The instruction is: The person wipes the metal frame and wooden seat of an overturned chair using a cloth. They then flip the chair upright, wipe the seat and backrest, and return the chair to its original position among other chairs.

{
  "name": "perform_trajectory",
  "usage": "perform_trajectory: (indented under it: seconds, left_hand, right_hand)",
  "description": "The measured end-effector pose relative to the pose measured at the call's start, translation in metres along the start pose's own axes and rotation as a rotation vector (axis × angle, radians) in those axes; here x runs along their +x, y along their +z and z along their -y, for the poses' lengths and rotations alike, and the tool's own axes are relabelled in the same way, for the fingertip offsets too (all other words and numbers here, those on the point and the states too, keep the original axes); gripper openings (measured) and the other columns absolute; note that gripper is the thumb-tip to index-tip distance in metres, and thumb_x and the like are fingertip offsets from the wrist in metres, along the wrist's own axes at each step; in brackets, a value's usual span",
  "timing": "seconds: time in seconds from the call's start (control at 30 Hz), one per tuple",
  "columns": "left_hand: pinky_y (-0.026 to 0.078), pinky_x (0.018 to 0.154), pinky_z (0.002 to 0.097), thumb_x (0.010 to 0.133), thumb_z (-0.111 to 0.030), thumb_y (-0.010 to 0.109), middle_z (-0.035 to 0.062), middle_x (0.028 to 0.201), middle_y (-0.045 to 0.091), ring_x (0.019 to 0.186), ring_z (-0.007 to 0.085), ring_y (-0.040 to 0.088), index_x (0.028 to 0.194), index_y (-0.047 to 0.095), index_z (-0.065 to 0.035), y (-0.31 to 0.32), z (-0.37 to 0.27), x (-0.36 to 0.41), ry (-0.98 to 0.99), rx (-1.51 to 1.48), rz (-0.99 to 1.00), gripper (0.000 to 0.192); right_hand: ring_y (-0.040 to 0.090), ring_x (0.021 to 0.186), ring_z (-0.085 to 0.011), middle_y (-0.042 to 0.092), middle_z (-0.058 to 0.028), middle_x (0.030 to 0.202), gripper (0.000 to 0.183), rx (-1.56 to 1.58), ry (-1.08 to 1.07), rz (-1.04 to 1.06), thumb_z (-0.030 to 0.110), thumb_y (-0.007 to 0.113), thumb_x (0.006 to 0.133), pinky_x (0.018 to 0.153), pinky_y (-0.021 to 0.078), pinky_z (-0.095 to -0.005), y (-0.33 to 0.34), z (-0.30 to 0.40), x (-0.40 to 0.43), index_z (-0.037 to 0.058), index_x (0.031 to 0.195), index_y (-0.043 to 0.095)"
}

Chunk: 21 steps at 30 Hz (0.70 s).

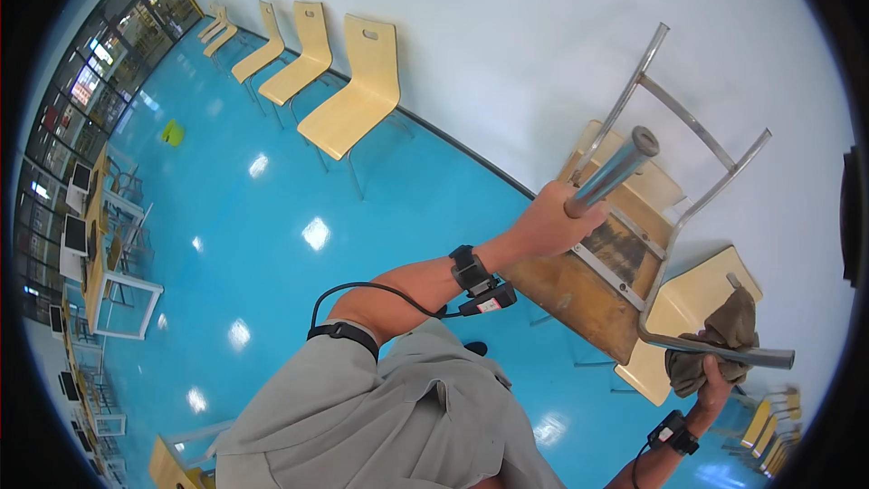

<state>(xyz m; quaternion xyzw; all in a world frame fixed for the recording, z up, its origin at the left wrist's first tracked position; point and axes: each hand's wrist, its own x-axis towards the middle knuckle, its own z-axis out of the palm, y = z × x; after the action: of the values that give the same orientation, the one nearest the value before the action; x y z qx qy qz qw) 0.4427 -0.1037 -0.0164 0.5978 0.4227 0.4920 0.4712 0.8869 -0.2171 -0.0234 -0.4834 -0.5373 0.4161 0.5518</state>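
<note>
An overturned chair [570,292] with metal legs is held up in front of me, the worn wooden underside of its seat showing. My left hand [567,217] is closed around one metal leg [614,170], whose end points up towards the camera. At the right, my right hand [713,387] grips a brown cloth [730,322], which is wrapped around another metal leg [774,358]. The cloth hides part of the fingers. Both wrists wear black straps with small cabled devices.
Light wooden chairs [370,95] line the white wall on the left, and more chairs [703,292] stand behind the held one. Several stand at the lower right. Desks [102,272] with monitors are at the far left. A yellow-green bucket [173,133] sits on the blue floor.
</note>
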Motion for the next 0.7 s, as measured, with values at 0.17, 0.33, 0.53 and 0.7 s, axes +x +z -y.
perform_trajectory:
  seconds: [0.17, 0.33, 0.53, 0.7]
  left_hand:
    - [0.031, 0.048, 0.0299, 0.096, -0.03, 0.065, -0.0027, 0.053, 0.043, 0.051, 0.0065, 0.037, 0.058, 0.044, -0.007, 0.003, 0.005, 0.0, 0.046, -0.038, -0.057, 0.049]
    - [0.031, 0.048, 0.0303, 0.097, -0.029, 0.063, -0.0021, 0.053, 0.043, 0.051, 0.0067, 0.036, 0.059, 0.045, -0.0062, 0.0, -0.003, -0.001, 0.016, -0.015, -0.024, 0.048]
    - [0.033, 0.049, 0.0304, 0.097, -0.029, 0.062, -0.0013, 0.053, 0.046, 0.051, 0.0077, 0.039, 0.061, 0.052, -0.0042, 0.004, 0.0, -0.003, 0.056, -0.049, -0.046, 0.045]
    - [0.037, 0.052, 0.0297, 0.096, -0.028, 0.063, -0.0001, 0.055, 0.052, 0.054, 0.0082, 0.044, 0.063, 0.058, -0.0028, 0.003, -0.002, -0.005, 0.031, -0.028, -0.067, 0.042]
  right_hand:
    - [0.063, 0.113, -0.0315, 0.058, -0.0177, 0.129, 0.088, -0.073, 0.126, -0.042, -0.002, 0.08, 0.077, 0.103, 0.0493, -0.0489, -0.012, -0.074, -0.01, 0.0032, 0.149, 0.03]
    - [0.05, 0.128, -0.0261, 0.047, -0.0176, 0.143, 0.107, -0.344, 0.23, -0.153, 0.007, 0.087, 0.075, 0.11, 0.04, -0.038, 0.014, -0.132, -0.027, -0.0009, 0.156, 0.018]
    - [0.051, 0.127, -0.0215, 0.051, -0.0142, 0.143, 0.095, -0.363, 0.296, -0.225, 0.022, 0.087, 0.079, 0.108, 0.0408, -0.0342, 0.028, -0.162, -0.036, -0.0042, 0.151, 0.032]
    - [0.058, 0.119, -0.0189, 0.063, -0.0098, 0.131, 0.07, -0.371, 0.373, -0.396, 0.034, 0.083, 0.084, 0.103, 0.045, -0.0347, 0.069, -0.109, -0.041, -0.0054, 0.134, 0.056]
